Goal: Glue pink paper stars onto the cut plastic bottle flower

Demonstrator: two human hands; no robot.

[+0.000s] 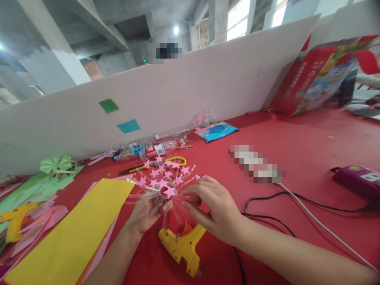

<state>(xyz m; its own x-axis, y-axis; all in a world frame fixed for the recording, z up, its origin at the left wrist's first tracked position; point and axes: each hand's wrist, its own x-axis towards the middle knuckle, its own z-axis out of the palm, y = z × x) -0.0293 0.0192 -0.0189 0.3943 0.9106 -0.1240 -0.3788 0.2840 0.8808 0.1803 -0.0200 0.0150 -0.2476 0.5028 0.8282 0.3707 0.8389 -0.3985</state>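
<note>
A clear plastic piece cut into many thin strips, with pink stars (168, 174) on it, spreads out in the middle of the view. My left hand (148, 211) is closed round its base from the left. At its right side is my right hand (212, 208), thumb and fingers bent towards each other by the strips; whatever lies between the fingertips is too small to make out. Just below both hands a yellow glue gun (181, 245) lies on the red table (267, 138).
Yellow paper (74, 225) and green paper (18, 198) lie left, near another yellow glue gun (16, 221). Behind are scissors (135, 169), plastic bottles (157, 150) and a blue wipes pack (218, 131). Black cables (267, 216), a purple object (356, 182) and a red box (314, 79) are right.
</note>
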